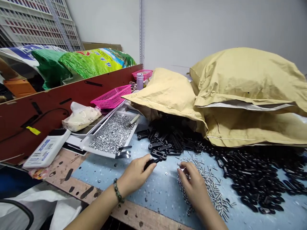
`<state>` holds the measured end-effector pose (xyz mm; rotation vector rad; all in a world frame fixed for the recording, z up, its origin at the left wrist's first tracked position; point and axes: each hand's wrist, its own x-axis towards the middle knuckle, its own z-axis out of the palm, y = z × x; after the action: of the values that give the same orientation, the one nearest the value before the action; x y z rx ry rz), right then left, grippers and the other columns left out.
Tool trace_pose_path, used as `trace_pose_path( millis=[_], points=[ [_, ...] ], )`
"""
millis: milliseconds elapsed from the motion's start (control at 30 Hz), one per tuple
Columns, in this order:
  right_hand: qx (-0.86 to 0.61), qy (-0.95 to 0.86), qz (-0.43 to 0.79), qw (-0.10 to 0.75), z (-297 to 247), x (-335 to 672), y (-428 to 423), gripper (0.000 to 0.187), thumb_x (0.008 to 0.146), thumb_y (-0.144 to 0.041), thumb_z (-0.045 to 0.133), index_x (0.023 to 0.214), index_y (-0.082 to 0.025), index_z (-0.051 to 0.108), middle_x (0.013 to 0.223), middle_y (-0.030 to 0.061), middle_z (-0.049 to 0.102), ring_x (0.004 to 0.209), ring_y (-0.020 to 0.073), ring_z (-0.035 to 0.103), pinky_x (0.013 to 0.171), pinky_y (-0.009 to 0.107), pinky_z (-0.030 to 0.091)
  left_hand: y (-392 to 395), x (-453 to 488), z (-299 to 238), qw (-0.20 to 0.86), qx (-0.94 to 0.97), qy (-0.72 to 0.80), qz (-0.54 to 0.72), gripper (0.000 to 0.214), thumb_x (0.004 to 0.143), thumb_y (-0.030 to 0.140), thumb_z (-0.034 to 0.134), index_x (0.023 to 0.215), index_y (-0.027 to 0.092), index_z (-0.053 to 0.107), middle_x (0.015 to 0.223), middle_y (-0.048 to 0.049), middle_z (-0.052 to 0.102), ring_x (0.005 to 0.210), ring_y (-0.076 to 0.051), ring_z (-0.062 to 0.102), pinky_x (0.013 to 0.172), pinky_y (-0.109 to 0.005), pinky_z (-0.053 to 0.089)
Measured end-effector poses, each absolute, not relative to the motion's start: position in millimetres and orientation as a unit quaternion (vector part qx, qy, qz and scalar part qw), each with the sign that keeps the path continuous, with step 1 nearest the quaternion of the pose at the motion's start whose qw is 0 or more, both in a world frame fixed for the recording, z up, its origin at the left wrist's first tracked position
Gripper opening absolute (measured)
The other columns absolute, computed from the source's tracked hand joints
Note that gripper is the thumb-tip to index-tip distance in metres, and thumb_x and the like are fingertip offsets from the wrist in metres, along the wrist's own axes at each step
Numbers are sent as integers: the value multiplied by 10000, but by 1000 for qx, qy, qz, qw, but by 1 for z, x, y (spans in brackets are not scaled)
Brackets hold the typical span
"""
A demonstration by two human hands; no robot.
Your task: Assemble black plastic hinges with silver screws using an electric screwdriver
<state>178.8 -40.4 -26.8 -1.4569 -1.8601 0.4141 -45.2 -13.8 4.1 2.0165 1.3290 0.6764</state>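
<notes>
My left hand [136,174], with a bead bracelet on its wrist, is closed around a flat black slotted plate [153,161] just above the blue mat [155,191]. To its right, my right hand [193,185] rests on a heap of small silver screws [213,185], its fingers curled into the pile; what they pinch is hidden. More black plates [165,143] lie just beyond both hands, and a large pile of them [256,172] spreads to the right.
A white tray [86,145] of tiny silver parts sits at the left, with pink baskets [111,97] behind it. Big tan sacks [244,95] fill the back right. A white box [46,151] and a bag [80,116] lie by the brown board.
</notes>
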Motion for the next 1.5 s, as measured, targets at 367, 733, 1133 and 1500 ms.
trace_pose_path(
  millis=[367,733,1133,1500],
  points=[
    [-511,-797,115,300,-47,179,-54,205,914,-139,446,1013,-183,619,940,84,622,881,236,565,782,394,497,12,-21,-17,246,907,315,130,257,895,152,575,1149,189,571,1005,-59,554,961,-237,495,850,-373,421],
    [-556,-805,63,199,-25,139,11,237,806,-137,626,1036,-196,632,1006,87,567,921,256,533,780,388,498,-5,-33,2,142,892,378,203,382,903,186,533,1276,212,453,1177,-86,532,1103,-263,470,928,-419,402],
    [-778,-583,-20,234,-15,318,13,174,774,-96,569,929,-133,640,888,130,616,953,291,555,877,416,428,29,-5,4,294,840,434,136,157,959,317,320,987,220,439,881,-47,595,803,-245,580,702,-353,429],
    [-666,-630,116,383,-24,265,0,293,878,-303,482,1088,-160,628,977,94,596,845,207,599,715,326,517,35,29,15,386,814,382,206,110,932,307,376,949,218,439,924,-31,582,868,-217,554,759,-330,415]
  ],
)
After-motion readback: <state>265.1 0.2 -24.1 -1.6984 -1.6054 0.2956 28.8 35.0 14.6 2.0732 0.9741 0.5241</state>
